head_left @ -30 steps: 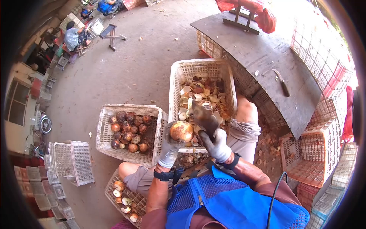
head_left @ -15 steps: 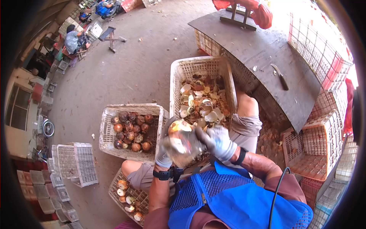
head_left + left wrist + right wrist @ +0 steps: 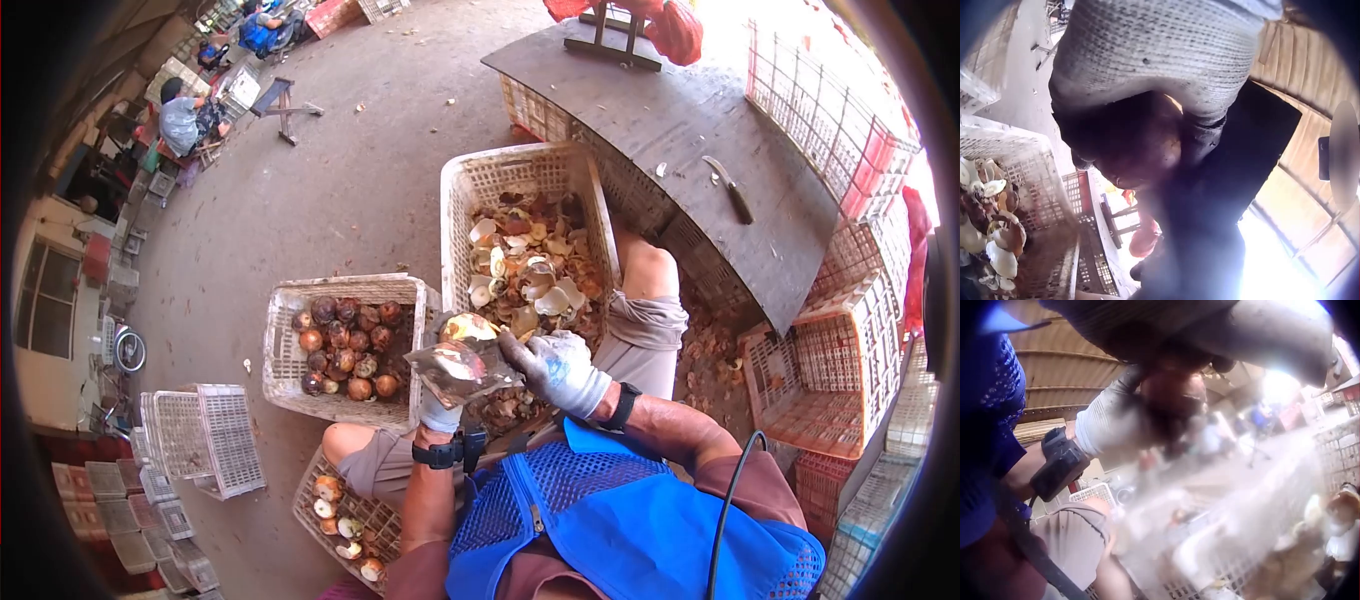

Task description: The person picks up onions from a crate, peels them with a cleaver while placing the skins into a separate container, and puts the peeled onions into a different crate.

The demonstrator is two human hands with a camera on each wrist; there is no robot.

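In the head view, the gloved left hand [image 3: 438, 412] grips a brown-and-pale round bulb [image 3: 468, 326], its fingers mostly hidden behind a broad dark blade [image 3: 462, 370]. The gloved right hand [image 3: 568, 374] has its fingers curled round the tool's handle end, and the flat blade lies across the near side of the bulb. In the left wrist view the left hand [image 3: 1154, 56] wraps round the shaded bulb [image 3: 1147, 140], beside the black blade [image 3: 1257, 144]. From the right wrist the bulb [image 3: 1175, 394] shows between left hand [image 3: 1119, 419] and right hand [image 3: 1260, 337].
A crate of peelings [image 3: 458, 215] stands ahead, a crate of brown bulbs [image 3: 275, 345] to the left, and a crate with paler bulbs [image 3: 310, 505] by the left knee. A curved knife [image 3: 730, 190] lies on the dark board [image 3: 680, 130] at right. People sit far back left.
The blade, first raised over the peelings crate, has swung down and left to the bulb. The right hand has moved slightly left; the left hand still grips the bulb.
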